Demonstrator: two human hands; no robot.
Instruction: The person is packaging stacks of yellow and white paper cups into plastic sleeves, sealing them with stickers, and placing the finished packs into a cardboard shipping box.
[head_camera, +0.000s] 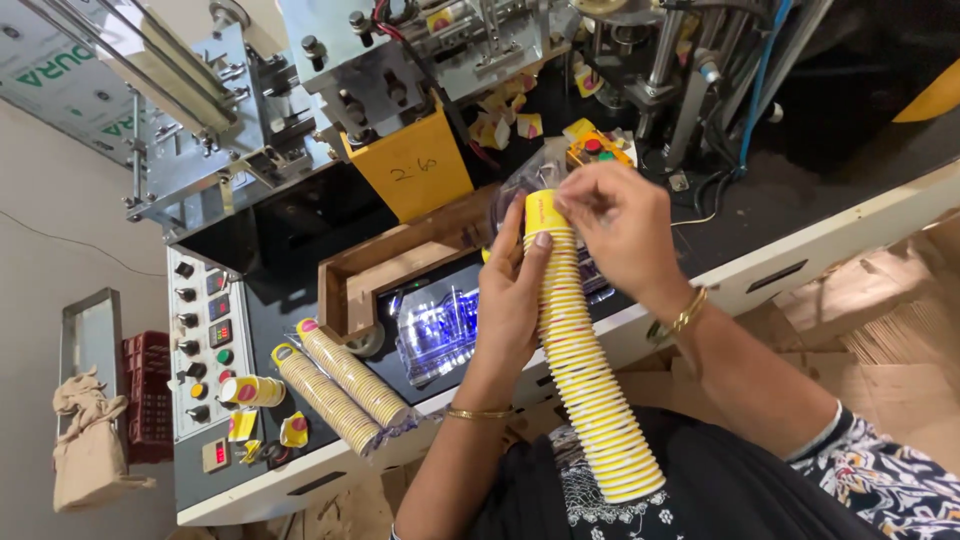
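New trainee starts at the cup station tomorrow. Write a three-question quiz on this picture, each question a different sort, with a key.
1. True or false: both hands touch the long stack of yellow paper cups.
2. Which hand pinches the stack's top end? A) left hand B) right hand
3. Fill in: two bagged cup stacks lie on the machine table beside the ____ panel.

Key: 1 true; 2 B; 3 control.

Bright even daylight, soft shadows, glare on clear plastic sheet (440, 330), wide-angle bending at edges, sharp focus
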